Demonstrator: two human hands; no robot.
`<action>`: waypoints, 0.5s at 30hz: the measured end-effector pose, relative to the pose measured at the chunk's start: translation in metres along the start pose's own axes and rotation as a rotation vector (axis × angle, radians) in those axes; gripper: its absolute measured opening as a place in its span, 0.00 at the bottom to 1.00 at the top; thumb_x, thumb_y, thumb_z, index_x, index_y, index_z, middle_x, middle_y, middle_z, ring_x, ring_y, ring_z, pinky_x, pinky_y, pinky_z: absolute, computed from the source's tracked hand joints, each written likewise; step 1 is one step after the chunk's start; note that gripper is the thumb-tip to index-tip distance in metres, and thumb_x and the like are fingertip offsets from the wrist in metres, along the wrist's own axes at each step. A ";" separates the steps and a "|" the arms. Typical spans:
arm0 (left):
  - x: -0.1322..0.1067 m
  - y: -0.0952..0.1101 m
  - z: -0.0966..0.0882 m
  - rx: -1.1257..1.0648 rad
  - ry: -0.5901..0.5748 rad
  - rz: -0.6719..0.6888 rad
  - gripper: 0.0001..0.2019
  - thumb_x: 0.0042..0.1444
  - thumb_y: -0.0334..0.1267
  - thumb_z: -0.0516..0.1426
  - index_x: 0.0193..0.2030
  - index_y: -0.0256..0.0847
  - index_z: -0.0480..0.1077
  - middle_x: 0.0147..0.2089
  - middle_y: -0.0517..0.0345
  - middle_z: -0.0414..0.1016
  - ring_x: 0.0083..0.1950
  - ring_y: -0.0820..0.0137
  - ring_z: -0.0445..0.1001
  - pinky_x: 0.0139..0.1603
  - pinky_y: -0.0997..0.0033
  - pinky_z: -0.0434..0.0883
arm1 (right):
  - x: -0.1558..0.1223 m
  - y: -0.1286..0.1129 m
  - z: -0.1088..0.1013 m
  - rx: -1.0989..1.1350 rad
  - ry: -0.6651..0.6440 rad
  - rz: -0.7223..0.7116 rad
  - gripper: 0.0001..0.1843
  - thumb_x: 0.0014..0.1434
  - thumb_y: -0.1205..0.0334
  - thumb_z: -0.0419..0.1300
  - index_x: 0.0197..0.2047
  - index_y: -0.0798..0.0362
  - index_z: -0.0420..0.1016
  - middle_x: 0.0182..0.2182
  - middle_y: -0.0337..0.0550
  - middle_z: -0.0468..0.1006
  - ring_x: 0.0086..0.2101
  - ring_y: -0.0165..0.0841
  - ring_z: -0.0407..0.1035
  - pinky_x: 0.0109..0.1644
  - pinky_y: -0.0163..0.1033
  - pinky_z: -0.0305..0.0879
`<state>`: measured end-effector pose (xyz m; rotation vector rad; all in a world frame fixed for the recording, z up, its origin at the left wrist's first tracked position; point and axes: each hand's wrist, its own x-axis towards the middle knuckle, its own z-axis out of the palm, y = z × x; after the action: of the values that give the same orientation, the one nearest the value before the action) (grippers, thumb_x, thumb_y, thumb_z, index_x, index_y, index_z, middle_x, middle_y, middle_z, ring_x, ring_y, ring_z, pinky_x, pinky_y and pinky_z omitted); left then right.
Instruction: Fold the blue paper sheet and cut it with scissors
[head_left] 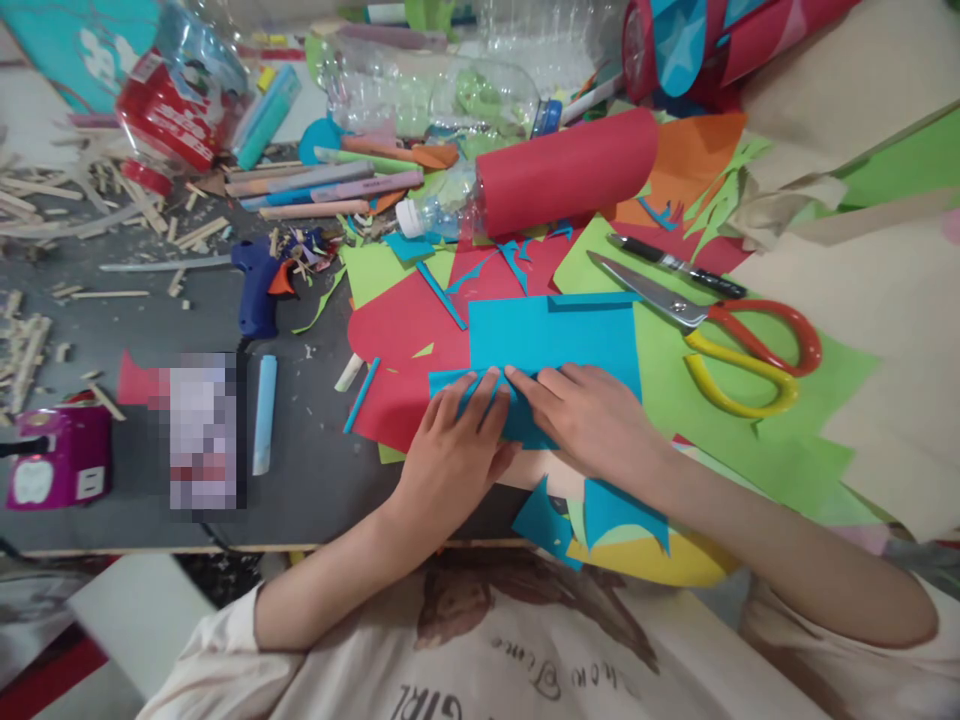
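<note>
Nearest to us, loose blue paper scraps (592,515) and a yellow sheet (660,565) lie at the table's front edge. Just beyond them our left hand (450,455) and right hand (592,420) meet on a blue sheet of paper (555,340). Both hands lie flat, fingers pressed down on the sheet's near edge, where a strip is folded over; neither hand lifts the paper, and the fingertips of the two hands almost touch. The blue sheet rests on a red sheet (405,330) and partly on a green sheet (750,440) to the right.

On that green sheet, right of our hands, we see scissors (720,330) with red and yellow handles, blades pointing left and away. Just past them lies a black pen (675,265).

To the left, on the grey table (315,470), a pale blue stick (264,415) lies beside a blurred patch, and a purple box (60,465) sits at the far left. Farther back a blue glue gun (259,285) lies among wood splinters. Beyond it we see a row of markers (330,185), a red paper roll (566,170) and clear plastic bottles (450,100).
</note>
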<state>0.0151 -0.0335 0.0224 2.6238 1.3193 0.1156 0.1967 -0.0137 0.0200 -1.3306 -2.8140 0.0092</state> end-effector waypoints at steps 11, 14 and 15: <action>-0.017 -0.020 -0.008 0.149 0.026 -0.061 0.21 0.62 0.43 0.50 0.59 0.40 0.63 0.60 0.46 0.68 0.59 0.55 0.66 0.53 0.56 0.69 | -0.011 0.010 0.003 0.039 0.163 0.020 0.17 0.62 0.70 0.49 0.48 0.64 0.75 0.24 0.45 0.73 0.27 0.35 0.63 0.33 0.41 0.56; -0.019 -0.018 -0.008 0.176 0.021 -0.102 0.21 0.61 0.43 0.51 0.60 0.44 0.64 0.61 0.48 0.67 0.60 0.51 0.65 0.53 0.54 0.68 | -0.021 0.019 0.005 0.048 0.177 0.059 0.18 0.63 0.69 0.48 0.48 0.65 0.74 0.25 0.46 0.72 0.28 0.35 0.63 0.33 0.41 0.58; -0.020 -0.018 -0.008 0.177 0.017 -0.110 0.21 0.61 0.43 0.51 0.60 0.44 0.64 0.61 0.48 0.67 0.60 0.51 0.64 0.53 0.53 0.68 | -0.025 0.022 0.005 0.046 0.167 0.070 0.18 0.63 0.68 0.47 0.49 0.65 0.74 0.25 0.47 0.73 0.28 0.35 0.63 0.33 0.41 0.59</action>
<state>-0.0121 -0.0377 0.0266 2.6902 1.5420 0.0048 0.2294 -0.0195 0.0142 -1.3520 -2.6130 -0.0340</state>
